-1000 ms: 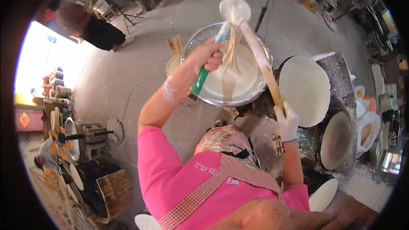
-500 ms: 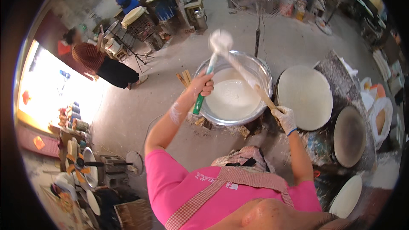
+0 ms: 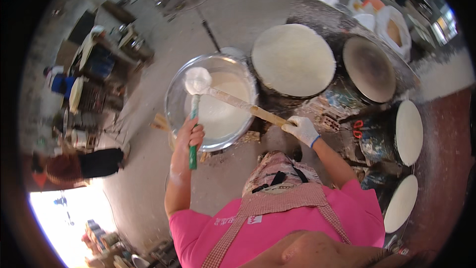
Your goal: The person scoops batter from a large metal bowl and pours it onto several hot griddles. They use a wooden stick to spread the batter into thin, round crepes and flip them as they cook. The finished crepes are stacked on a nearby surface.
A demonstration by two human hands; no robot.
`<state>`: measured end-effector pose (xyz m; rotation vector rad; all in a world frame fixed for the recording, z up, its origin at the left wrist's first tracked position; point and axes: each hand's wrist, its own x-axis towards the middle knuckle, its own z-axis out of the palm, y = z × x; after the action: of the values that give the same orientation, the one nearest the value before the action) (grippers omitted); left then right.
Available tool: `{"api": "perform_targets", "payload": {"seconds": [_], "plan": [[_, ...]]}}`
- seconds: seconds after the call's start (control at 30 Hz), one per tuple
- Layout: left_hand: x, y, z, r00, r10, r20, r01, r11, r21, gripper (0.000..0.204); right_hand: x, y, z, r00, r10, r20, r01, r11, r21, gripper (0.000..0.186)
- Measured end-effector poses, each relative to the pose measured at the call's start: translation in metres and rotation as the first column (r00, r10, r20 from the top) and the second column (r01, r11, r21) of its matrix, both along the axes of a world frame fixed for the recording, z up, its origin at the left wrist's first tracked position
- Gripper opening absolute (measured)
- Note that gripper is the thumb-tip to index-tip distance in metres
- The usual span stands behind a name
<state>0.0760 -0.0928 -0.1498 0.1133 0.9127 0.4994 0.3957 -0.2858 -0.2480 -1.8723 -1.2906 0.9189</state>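
Note:
My left hand (image 3: 191, 136), bare, grips a green-handled tool (image 3: 193, 158) whose pale upper end meets a batter-coated ladle head (image 3: 197, 80). My gloved right hand (image 3: 300, 130) holds the wooden pole (image 3: 267, 116) of that ladle, which crosses a large steel basin (image 3: 173, 102) of creamy white batter (image 3: 223, 116). The ladle head is over the basin's upper left part. To the right of the basin lies a round griddle covered by a pale sheet of batter (image 3: 292, 59).
A dark bare griddle (image 3: 369, 69) and white-topped griddles (image 3: 408, 132) (image 3: 400, 203) line the right. White sacks (image 3: 395, 37) lie behind them. At far left a person (image 3: 84, 166) stands near a bright doorway (image 3: 64, 213). A fan stand (image 3: 208, 32) rises behind the basin.
My view has swung right, bringing the griddles further into it. The ladle head has come down over the basin, and the long strands of batter hanging from it earlier are no longer seen.

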Motion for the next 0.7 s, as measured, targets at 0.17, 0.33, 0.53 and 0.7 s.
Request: {"api": "perform_targets", "payload": {"seconds": [0.17, 0.33, 0.53, 0.7], "plan": [[0.081, -0.044, 0.069, 0.968, -0.124, -0.220, 0.235, 0.761, 0.605, 0.023, 0.045, -0.054, 0.047, 0.959, -0.237, -0.152, 0.256, 0.959, 0.118, 0.026], [0.182, -0.082, 0.052, 0.957, -0.286, 0.041, 0.282, 0.956, 0.085, 0.013, 0.091, -0.135, -0.003, 0.933, -0.345, -0.104, 0.350, 0.936, 0.033, 0.024], [0.337, -0.138, -0.022, 0.773, -0.116, 0.624, 0.524, 0.671, -0.524, 0.028, 0.140, -0.315, -0.033, 0.782, -0.623, -0.013, 0.617, 0.778, -0.114, 0.023], [0.490, -0.168, -0.046, 0.532, -0.617, 0.580, 0.713, 0.696, 0.087, 0.028, 0.212, -0.400, -0.025, 0.441, -0.873, 0.210, 0.878, 0.468, 0.099, 0.027]]}}
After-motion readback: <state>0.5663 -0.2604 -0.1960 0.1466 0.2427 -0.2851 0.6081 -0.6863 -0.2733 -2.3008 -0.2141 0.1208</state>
